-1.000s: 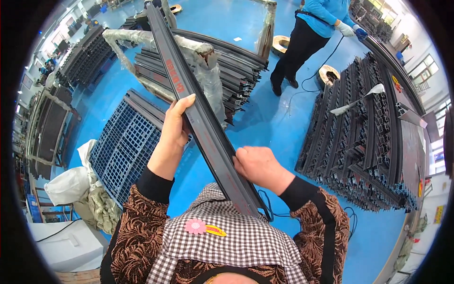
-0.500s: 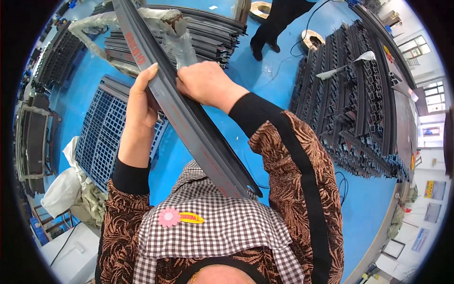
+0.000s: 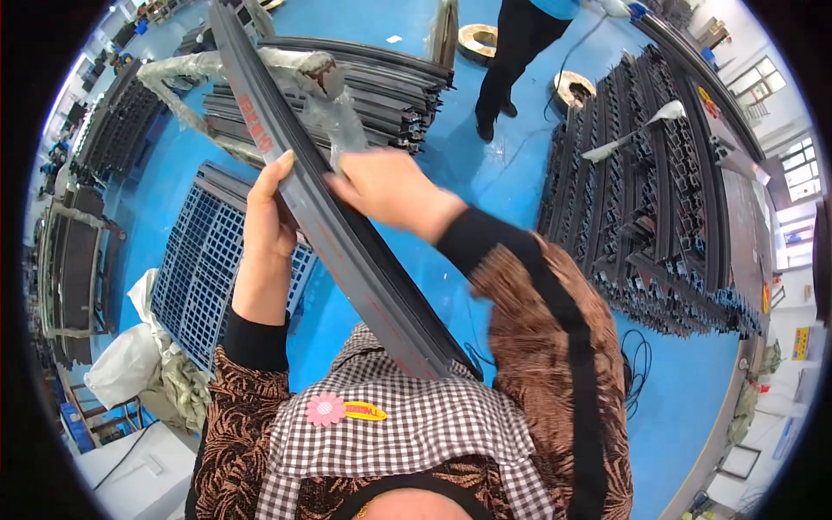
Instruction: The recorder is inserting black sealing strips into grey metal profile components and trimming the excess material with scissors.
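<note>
A long grey metal profile (image 3: 322,230) with a black channel along its right side slants from the upper left down to my checked apron (image 3: 407,425). My left hand (image 3: 270,212) is closed around its left edge, thumb on the grey face. At the opposite edge, my right hand (image 3: 390,192) has its fingers curled against the black channel. It is blurred, and whatever its fingertips may hold is hidden. The profile's lower end rests against the apron at my waist.
Stacked dark profiles (image 3: 355,78) lie ahead beside a plastic-wrapped frame (image 3: 234,65). A blue grid pallet (image 3: 204,260) stands at left, near white sacks (image 3: 126,360). Tall racks of profiles (image 3: 641,191) line the right. A person in dark trousers (image 3: 511,65) stands ahead; cables (image 3: 637,368) lie on the floor.
My right hand has shifted slightly down and right along the channel, its sleeve blurred by motion. My left hand keeps its hold on the profile. The other person's legs have moved a little.
</note>
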`<action>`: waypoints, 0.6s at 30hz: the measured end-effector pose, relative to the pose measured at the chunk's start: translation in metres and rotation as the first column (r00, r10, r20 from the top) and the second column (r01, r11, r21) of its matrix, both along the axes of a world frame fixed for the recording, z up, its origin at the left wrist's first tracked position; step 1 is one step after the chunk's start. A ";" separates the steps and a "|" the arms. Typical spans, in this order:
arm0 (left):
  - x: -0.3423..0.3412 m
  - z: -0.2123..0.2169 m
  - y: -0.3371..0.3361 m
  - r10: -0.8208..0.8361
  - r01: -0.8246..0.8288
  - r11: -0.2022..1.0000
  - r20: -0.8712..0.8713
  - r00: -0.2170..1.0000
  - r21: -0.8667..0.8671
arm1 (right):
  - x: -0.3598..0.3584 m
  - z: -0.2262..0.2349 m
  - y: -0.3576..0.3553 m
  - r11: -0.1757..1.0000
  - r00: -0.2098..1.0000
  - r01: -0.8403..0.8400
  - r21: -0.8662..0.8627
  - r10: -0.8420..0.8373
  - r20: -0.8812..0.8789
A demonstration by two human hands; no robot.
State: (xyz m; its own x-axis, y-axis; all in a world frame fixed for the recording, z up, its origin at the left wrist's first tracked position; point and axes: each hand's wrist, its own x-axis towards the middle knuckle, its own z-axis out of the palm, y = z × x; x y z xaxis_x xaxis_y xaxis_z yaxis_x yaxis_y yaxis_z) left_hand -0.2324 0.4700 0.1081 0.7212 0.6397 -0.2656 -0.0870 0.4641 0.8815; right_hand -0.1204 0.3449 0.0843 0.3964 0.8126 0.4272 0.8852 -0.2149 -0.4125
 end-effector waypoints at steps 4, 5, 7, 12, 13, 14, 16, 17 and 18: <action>-0.006 -0.007 0.009 -0.059 0.059 0.998 0.035 0.998 0.000 | -0.060 0.004 -0.104 0.991 0.992 -0.076 -0.113 0.064 -0.105; -0.007 0.000 0.005 -0.074 0.073 0.997 0.031 0.997 0.017 | -0.073 0.005 -0.119 0.993 0.997 -0.023 -0.115 0.015 -0.071; -0.008 0.010 0.000 -0.071 0.067 0.995 0.055 0.996 0.074 | -0.084 0.003 -0.129 0.993 0.999 0.049 -0.111 -0.049 0.004; -0.002 -0.005 -0.004 0.002 -0.002 0.997 0.001 1.000 0.080 | -0.078 -0.007 -0.118 0.990 0.986 0.027 -0.136 -0.004 0.164; -0.005 -0.003 -0.006 -0.007 0.005 0.997 0.014 1.000 0.075 | -0.078 -0.010 -0.116 0.987 0.984 0.019 -0.163 0.011 0.180; -0.007 -0.002 -0.006 -0.015 0.013 0.997 0.026 1.000 0.070 | -0.075 -0.011 -0.111 0.982 0.981 0.011 -0.190 0.026 0.195; -0.007 -0.004 -0.005 -0.024 0.020 0.997 0.052 0.998 0.069 | -0.067 -0.011 -0.103 0.985 0.977 0.015 -0.172 0.023 0.214; -0.007 -0.005 -0.004 -0.034 0.030 0.998 0.063 0.997 0.063 | -0.064 -0.011 -0.097 0.987 0.976 0.016 -0.160 0.020 0.219; -0.007 -0.006 -0.002 -0.044 0.040 0.998 0.075 0.996 0.056 | -0.061 -0.011 -0.092 0.989 0.975 0.017 -0.147 0.017 0.224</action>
State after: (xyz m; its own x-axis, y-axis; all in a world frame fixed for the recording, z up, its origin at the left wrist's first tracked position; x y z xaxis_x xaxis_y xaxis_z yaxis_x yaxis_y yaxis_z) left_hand -0.2391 0.4678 0.1016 0.7643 0.6208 -0.1745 -0.1362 0.4198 0.8973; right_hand -0.1819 0.2531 0.0735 0.3046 0.8732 0.3806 0.9513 -0.2587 -0.1677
